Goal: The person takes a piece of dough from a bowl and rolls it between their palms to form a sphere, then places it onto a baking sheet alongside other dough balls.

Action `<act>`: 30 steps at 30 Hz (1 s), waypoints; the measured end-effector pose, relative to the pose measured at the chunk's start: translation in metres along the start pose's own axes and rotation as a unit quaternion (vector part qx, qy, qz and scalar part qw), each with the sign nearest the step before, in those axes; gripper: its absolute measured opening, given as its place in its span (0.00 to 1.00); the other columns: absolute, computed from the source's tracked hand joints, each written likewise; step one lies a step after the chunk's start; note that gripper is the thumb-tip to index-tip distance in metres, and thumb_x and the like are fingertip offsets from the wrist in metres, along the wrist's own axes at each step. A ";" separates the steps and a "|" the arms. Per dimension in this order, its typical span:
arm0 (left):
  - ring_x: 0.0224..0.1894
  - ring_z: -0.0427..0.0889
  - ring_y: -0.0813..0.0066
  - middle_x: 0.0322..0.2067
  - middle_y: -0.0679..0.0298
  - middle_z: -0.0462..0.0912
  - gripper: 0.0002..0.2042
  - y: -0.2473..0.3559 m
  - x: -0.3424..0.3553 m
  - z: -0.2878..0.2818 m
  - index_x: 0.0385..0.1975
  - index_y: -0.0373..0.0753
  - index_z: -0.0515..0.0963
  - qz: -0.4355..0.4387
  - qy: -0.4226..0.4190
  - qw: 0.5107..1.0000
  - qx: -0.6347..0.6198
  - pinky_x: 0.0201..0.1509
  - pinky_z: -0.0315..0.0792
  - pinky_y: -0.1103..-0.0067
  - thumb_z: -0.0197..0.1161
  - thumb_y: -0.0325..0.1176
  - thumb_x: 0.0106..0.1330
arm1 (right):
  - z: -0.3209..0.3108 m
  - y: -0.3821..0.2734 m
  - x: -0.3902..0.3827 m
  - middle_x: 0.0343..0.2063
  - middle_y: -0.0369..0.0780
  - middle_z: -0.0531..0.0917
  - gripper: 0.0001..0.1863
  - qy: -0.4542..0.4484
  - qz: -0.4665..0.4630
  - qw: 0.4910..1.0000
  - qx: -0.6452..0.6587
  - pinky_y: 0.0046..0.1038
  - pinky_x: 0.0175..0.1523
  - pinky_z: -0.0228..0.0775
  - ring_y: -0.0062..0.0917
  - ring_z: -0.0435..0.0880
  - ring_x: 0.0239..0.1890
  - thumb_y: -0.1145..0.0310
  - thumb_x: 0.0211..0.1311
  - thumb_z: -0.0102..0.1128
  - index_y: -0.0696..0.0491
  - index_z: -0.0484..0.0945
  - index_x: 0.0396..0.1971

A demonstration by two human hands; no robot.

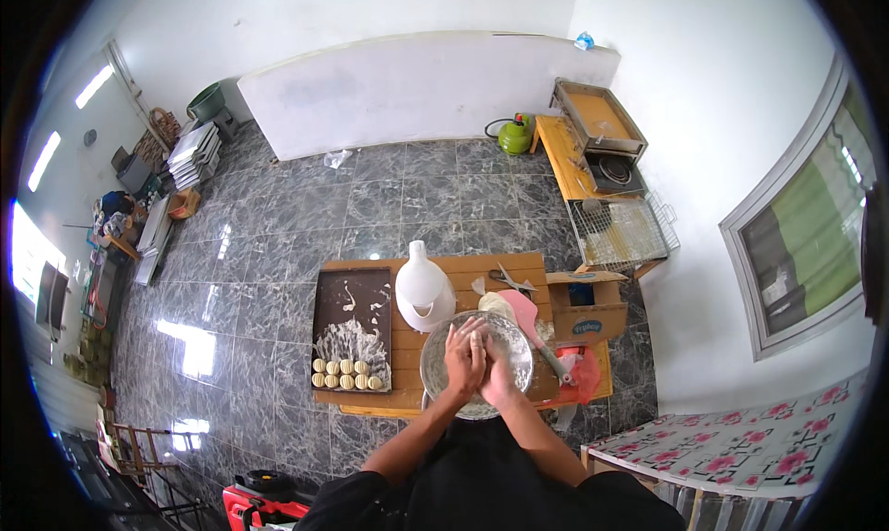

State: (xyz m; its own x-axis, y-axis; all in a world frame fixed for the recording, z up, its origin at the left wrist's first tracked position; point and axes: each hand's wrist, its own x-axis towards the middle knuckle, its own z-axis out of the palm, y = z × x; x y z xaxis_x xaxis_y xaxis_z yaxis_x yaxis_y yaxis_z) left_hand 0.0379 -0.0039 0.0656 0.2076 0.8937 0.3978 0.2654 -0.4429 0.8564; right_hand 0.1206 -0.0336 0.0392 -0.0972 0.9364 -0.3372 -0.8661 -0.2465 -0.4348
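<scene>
Left hand (465,353) and right hand (500,374) meet, anything gripped between them hidden, over the metal mixing bowl (434,362): likely light, stiff, floury-slick, best held by its rim

You are wearing a black shirt (491,485); its loose, matching sleeves (347,501) are stopping short, and your forearms (417,443), left hand (464,362) and right hand (500,375) are showing bare.

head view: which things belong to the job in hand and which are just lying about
Seemingly part of the job:
- round bowl under both hands
- dark tray
- ridged pale balls

Probably just lying about:
- scissors
- red bag
- cardboard box
- green gas cylinder
</scene>
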 end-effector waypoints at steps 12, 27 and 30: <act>0.69 0.62 0.63 0.64 0.55 0.68 0.22 0.037 -0.006 0.003 0.66 0.37 0.64 -0.280 0.011 0.897 -0.341 0.73 0.53 0.71 0.39 0.41 0.77 | 0.022 -0.008 -0.008 0.68 0.43 0.63 0.27 0.090 -0.154 0.887 -0.425 0.38 0.74 0.44 0.33 0.58 0.72 0.56 0.76 0.41 0.54 0.62 0.68; 0.28 0.76 0.78 0.25 0.62 0.77 0.25 0.008 -0.005 -0.013 0.27 0.35 0.75 -0.413 0.045 0.829 -0.374 0.33 0.70 0.84 0.44 0.51 0.77 | 0.011 0.010 -0.010 0.63 0.44 0.70 0.27 0.101 -0.094 0.983 -0.121 0.34 0.70 0.56 0.37 0.66 0.67 0.51 0.77 0.38 0.56 0.67 0.62; 0.38 0.79 0.74 0.34 0.59 0.81 0.23 0.030 0.001 -0.018 0.37 0.32 0.79 -0.164 -0.029 0.945 -0.282 0.42 0.73 0.78 0.45 0.48 0.78 | 0.008 0.009 -0.011 0.60 0.41 0.73 0.24 0.058 -0.036 0.998 -0.016 0.32 0.70 0.57 0.32 0.68 0.65 0.52 0.76 0.39 0.53 0.71 0.58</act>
State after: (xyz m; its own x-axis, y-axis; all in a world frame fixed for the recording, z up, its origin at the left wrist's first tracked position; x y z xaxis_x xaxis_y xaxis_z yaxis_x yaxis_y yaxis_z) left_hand 0.0287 -0.0152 0.0977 0.2564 0.9636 0.0753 -0.2169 -0.0185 0.9760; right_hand 0.1105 -0.0439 0.0454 0.0230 0.9171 -0.3981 -0.8525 -0.1900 -0.4870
